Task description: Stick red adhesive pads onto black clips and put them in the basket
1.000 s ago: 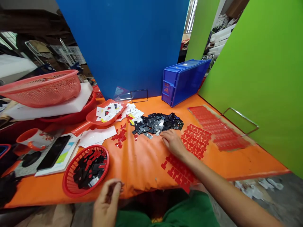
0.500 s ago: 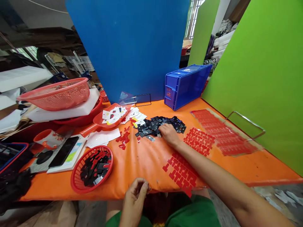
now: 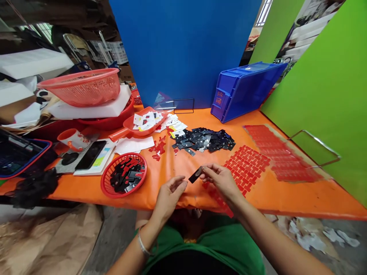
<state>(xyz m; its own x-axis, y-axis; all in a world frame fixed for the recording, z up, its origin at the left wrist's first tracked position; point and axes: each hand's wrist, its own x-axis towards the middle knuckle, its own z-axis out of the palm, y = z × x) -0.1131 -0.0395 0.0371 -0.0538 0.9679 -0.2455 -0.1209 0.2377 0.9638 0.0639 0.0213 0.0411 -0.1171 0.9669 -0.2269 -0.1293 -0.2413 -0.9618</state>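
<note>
Between the fingertips of my right hand [image 3: 220,180] is a small flat black plate [image 3: 195,175] with a round spot near one end. It is held tilted above the front of the orange table. My left hand [image 3: 169,196] is close to the plate's left end, thumb and fingers apart, with nothing in it. Beyond the hands lies a heap of similar black plates [image 3: 206,139]. Sheets of red T-shaped stickers [image 3: 248,166] lie beside and partly under my right hand. A red basket [image 3: 104,179] to the left holds black plates with red pieces among them.
Loose red pieces [image 3: 159,147] lie left of the heap. Behind them is an orange scoop [image 3: 129,124] with white cards. A blue bin [image 3: 243,91] stands at the back by the blue panel [image 3: 183,49]. A phone [image 3: 91,154] and mug [image 3: 73,139] are at left.
My right hand has come back from the heap towards me with a black plate in its fingers. My left hand has risen towards it, its fingers opening. The camera view has shifted.
</note>
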